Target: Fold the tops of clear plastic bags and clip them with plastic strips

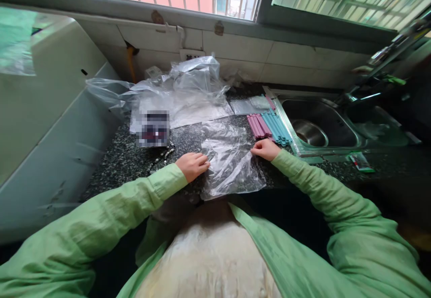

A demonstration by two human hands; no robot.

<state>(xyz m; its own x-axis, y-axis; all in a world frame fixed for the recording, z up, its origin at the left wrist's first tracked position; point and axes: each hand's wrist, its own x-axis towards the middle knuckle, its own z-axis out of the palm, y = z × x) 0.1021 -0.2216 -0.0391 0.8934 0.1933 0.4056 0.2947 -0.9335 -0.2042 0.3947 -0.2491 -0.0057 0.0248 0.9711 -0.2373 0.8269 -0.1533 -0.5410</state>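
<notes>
A clear plastic bag (232, 163) lies flattened and wrinkled on the dark speckled counter in front of me, its near edge reaching the counter's front. My left hand (192, 166) is closed at the bag's left edge, fingertips pressed together on the film. On the opposite side, my right hand (266, 149) pinches the bag's right edge between thumb and fingers. Just beyond my right hand lie a bundle of pink plastic strips (258, 126) and a bundle of blue plastic strips (276, 128), side by side.
Behind the bag is a heap of larger clear plastic bags (195, 87). A blurred-out object (153, 129) with a beaded chain (164, 154) sits at left. The steel sink (336, 105) with its faucet stands right, a small packet (361, 162) nearby. A pale cabinet (50, 87) borders the left.
</notes>
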